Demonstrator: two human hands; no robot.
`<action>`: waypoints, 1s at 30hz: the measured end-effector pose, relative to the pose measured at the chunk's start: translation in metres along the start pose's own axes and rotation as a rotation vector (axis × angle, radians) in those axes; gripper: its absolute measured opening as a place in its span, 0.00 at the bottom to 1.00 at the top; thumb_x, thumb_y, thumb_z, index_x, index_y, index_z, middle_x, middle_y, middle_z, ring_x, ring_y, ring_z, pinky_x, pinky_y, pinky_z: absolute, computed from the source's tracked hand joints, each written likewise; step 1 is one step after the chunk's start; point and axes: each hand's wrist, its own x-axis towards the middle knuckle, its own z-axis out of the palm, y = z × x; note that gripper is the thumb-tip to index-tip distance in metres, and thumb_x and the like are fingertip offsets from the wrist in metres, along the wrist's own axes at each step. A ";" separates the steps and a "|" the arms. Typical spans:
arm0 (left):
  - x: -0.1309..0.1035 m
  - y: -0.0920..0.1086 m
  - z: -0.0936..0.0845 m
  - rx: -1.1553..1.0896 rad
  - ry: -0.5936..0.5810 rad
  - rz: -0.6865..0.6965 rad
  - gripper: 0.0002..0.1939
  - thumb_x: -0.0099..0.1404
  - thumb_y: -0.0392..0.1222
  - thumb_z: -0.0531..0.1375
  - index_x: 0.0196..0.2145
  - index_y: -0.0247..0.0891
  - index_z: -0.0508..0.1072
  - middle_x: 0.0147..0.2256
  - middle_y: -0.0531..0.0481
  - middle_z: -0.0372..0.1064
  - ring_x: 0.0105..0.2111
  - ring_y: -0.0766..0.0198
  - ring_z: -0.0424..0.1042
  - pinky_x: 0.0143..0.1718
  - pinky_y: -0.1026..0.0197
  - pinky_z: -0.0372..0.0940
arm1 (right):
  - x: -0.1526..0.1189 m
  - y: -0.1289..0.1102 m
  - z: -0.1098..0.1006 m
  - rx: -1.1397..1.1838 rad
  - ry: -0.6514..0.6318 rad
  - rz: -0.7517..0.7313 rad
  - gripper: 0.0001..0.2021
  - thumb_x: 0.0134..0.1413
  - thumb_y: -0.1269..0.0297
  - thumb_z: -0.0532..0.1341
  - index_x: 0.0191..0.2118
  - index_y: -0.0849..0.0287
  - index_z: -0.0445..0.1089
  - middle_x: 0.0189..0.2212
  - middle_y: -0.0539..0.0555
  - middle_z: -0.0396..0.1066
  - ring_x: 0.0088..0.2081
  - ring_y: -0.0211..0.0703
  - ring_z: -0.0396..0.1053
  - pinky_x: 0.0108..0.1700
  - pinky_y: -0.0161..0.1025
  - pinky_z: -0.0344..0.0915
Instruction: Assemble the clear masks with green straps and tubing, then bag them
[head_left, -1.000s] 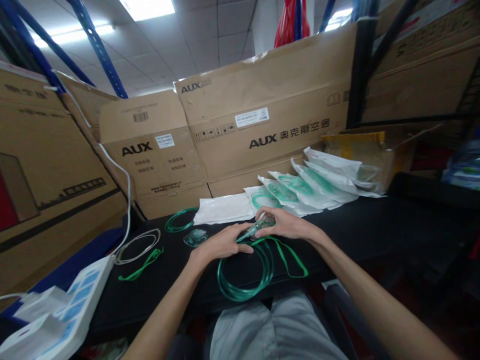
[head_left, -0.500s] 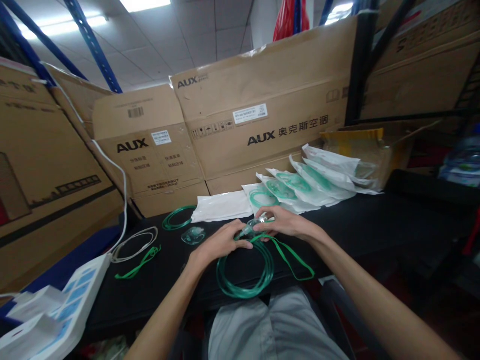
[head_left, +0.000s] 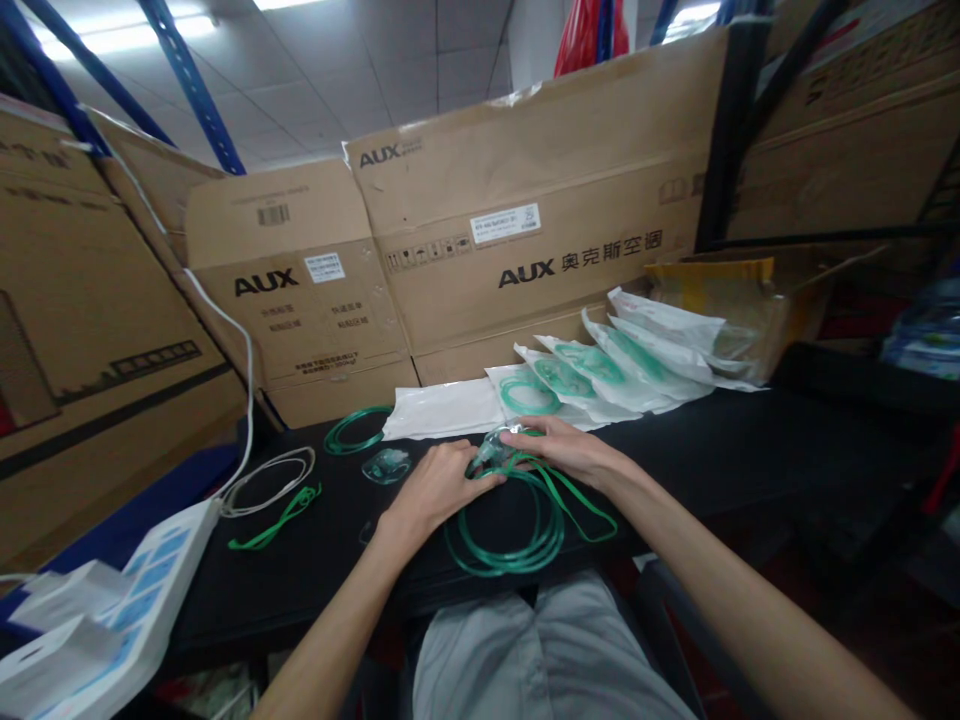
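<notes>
A clear mask (head_left: 493, 450) is held between my two hands above the black table. My left hand (head_left: 444, 482) grips its left end, fingers curled round it. On the other side my right hand (head_left: 559, 447) pinches the mask's right edge. A green strap (head_left: 581, 515) loops out from under my right hand. Below the hands hangs or lies a coil of green tubing (head_left: 506, 560), near the table's front edge. Another clear mask (head_left: 386, 465) rests to the left of my left hand, with a second green coil (head_left: 356, 430) behind it.
Several white packets (head_left: 585, 375) with green contents overlap at the back. A green strap (head_left: 277, 520), a pale cord coil (head_left: 270, 482) and a power strip (head_left: 150, 590) are at the left. Cardboard boxes (head_left: 525, 200) stand behind; an open box (head_left: 787, 310) stands at the right.
The green coil has shifted slightly right and spread wider. The strap's loop has drawn in a little to the left. Both hands have stayed near the mask, with my left hand slightly further left.
</notes>
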 end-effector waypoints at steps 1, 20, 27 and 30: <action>-0.001 0.001 -0.001 0.017 0.010 -0.026 0.18 0.66 0.56 0.59 0.32 0.38 0.76 0.33 0.43 0.75 0.36 0.51 0.74 0.37 0.59 0.60 | 0.000 0.000 0.002 0.000 0.028 -0.010 0.16 0.53 0.56 0.71 0.40 0.62 0.72 0.37 0.54 0.77 0.37 0.37 0.75 0.39 0.31 0.72; 0.000 -0.021 -0.018 -0.125 -0.230 -0.146 0.09 0.54 0.48 0.66 0.23 0.41 0.75 0.20 0.57 0.69 0.22 0.65 0.66 0.24 0.64 0.54 | -0.004 -0.004 0.001 -0.080 0.003 -0.036 0.15 0.53 0.54 0.69 0.37 0.64 0.76 0.37 0.57 0.78 0.38 0.43 0.75 0.38 0.36 0.71; 0.002 -0.014 -0.018 -0.118 0.107 -0.218 0.06 0.57 0.44 0.62 0.28 0.40 0.73 0.25 0.54 0.69 0.28 0.62 0.68 0.30 0.63 0.55 | -0.007 -0.009 0.000 0.039 -0.007 -0.067 0.17 0.52 0.53 0.70 0.44 0.57 0.72 0.43 0.54 0.77 0.44 0.43 0.75 0.42 0.37 0.72; 0.007 -0.007 -0.019 -0.164 0.251 -0.251 0.10 0.59 0.43 0.60 0.38 0.39 0.75 0.30 0.53 0.73 0.32 0.60 0.72 0.34 0.62 0.59 | -0.007 -0.011 0.003 0.151 -0.003 -0.050 0.18 0.52 0.55 0.70 0.44 0.56 0.68 0.43 0.55 0.76 0.40 0.47 0.78 0.38 0.41 0.75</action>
